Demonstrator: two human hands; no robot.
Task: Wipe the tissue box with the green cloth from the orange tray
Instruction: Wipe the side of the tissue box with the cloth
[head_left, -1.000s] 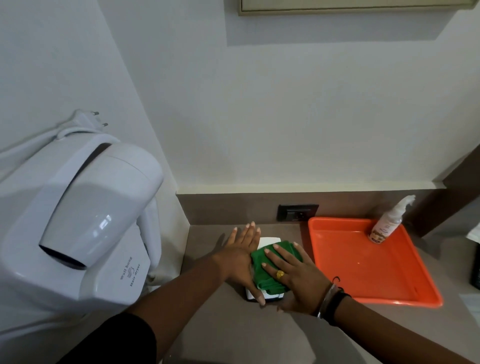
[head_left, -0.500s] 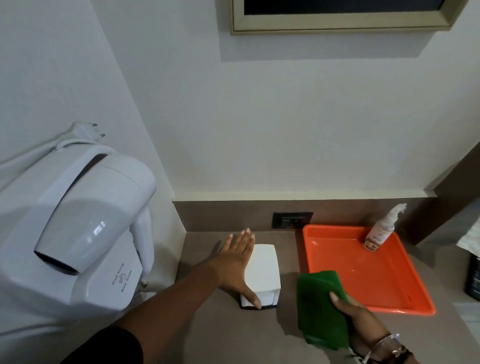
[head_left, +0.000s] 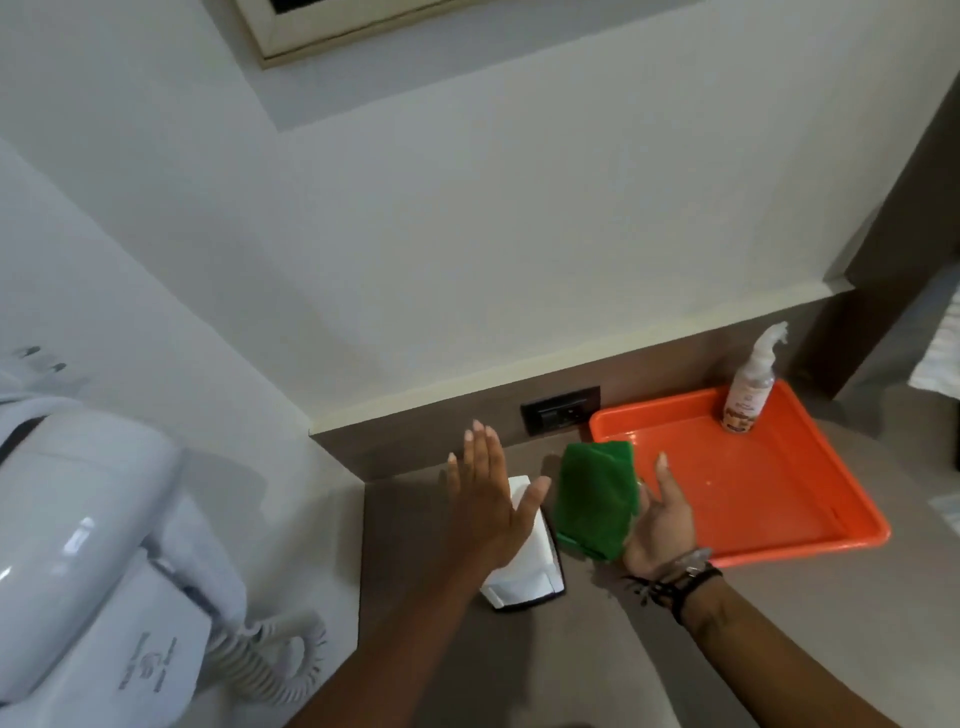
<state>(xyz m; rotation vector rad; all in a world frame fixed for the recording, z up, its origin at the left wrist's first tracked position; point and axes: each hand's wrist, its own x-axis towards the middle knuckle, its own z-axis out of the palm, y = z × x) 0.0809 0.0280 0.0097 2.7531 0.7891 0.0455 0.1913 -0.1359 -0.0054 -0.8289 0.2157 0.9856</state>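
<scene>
A person's right hand presses the folded green cloth toward the right side of the white tissue box, which stands on the desk just left of the orange tray. The cloth rests against an open palm, fingers extended rather than curled (a loose hold that could let it slip). The left hand hovers flat and empty over the box; unbraced, the light box may slide or tip under a sideways wipe.
</scene>
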